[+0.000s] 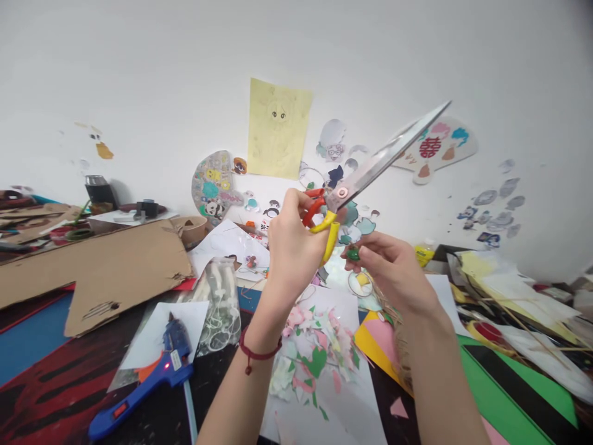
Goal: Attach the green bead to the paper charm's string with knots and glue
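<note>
My left hand (296,238) is closed around the handles of a pair of scissors (373,170), one loop red and the other yellow. The long metal blades point up and to the right, and they look shut together. To the right and lower, my right hand (393,269) pinches a small dark green piece (353,254) between its fingertips; its material is hard to make out. Beneath both hands, a white sheet (340,395) carries many pink, white and green paper scraps (316,361).
A blue glue gun (178,355) with a red light lies at the left. Behind it are a clear plastic bag (217,296) and cut cardboard (125,266). Green sheets with a black strip (519,386) lie at the right. Drawings and stickers cover the wall behind.
</note>
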